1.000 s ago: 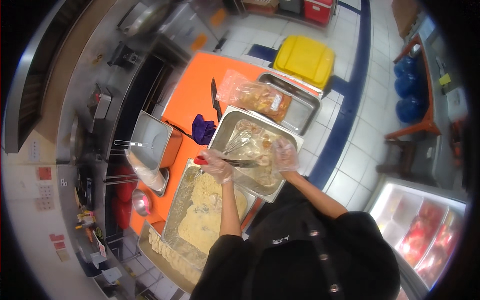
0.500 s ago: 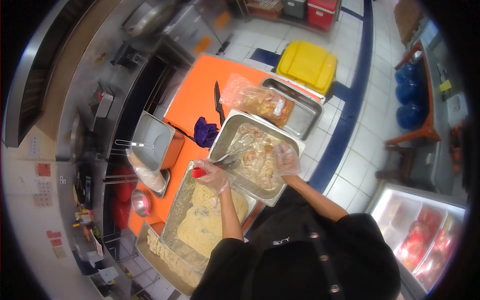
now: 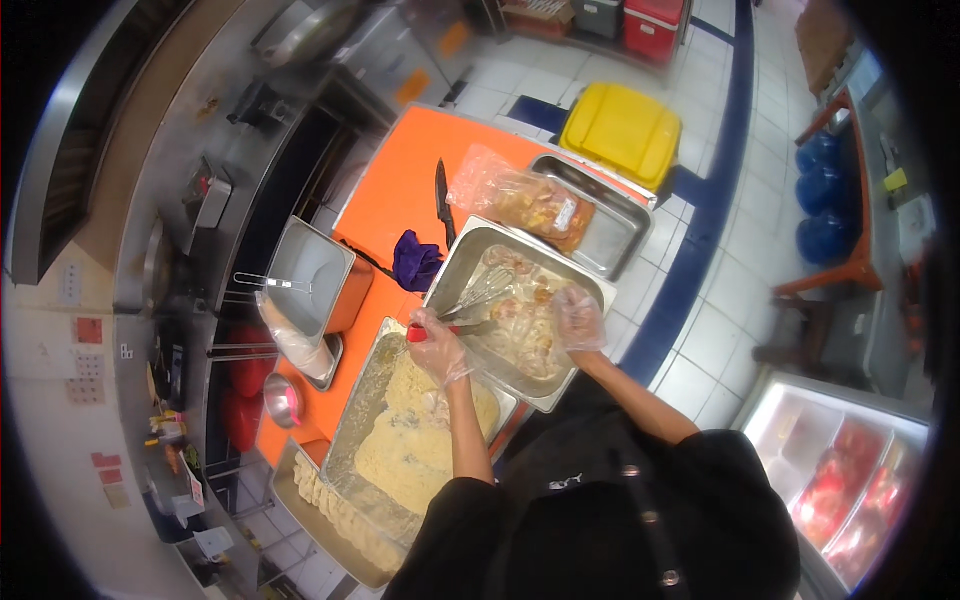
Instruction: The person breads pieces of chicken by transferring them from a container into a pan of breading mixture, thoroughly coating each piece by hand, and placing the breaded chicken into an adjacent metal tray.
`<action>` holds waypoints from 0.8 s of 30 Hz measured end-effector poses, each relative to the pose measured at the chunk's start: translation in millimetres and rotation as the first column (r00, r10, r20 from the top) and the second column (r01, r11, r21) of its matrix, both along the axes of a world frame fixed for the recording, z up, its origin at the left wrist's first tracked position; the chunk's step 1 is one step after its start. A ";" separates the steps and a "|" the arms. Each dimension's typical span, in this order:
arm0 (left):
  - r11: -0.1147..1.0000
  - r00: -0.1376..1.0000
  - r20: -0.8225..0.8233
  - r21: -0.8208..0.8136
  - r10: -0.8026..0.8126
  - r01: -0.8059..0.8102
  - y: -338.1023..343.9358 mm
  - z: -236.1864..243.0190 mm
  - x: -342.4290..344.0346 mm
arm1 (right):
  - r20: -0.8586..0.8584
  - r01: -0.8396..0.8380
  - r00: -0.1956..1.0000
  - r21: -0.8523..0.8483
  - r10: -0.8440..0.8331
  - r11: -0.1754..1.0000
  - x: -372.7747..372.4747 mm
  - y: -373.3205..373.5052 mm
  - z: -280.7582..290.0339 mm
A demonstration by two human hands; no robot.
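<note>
Left hand (image 3: pixel 440 348), in a clear plastic glove: grip closed around the red handle of a metal-bladed tool (image 3: pixel 418 333), blade pointing right over the near-left part of a rectangular stainless-steel pan (image 3: pixel 608 293) of lumpy pieces in creamy batter. Right hand (image 3: pixel 580 318), also gloved, was over that pan's right side, fingers curled; couldn't tell if its grip pinched anything. Silver wire whisk (image 3: pixel 490 285) leaned inside the pan. Steel pan of pale-yellow powder (image 3: pixel 352 440) sat just beside, on the orange surface (image 3: pixel 400 160).
</note>
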State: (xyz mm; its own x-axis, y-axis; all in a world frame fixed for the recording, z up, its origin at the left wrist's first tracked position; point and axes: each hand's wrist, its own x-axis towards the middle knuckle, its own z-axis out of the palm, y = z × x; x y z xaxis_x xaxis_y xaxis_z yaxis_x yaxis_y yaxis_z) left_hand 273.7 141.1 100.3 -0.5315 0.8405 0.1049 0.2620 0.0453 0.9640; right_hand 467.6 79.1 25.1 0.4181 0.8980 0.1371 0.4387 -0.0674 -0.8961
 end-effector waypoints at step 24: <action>0.989 0.907 -0.395 0.062 0.146 -0.132 23.4 -35.5 17.5 | -0.017 0.018 1.000 0.042 -0.017 0.999 -2.9 -4.6 5.2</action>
State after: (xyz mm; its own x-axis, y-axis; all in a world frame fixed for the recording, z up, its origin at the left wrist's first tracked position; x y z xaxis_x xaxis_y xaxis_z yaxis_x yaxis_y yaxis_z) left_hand 291.2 164.5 64.8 -0.5513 0.7537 0.3578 0.6169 0.0796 0.7830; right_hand 464.7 74.6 30.3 0.4364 0.8840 0.1675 0.4227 -0.0371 -0.9055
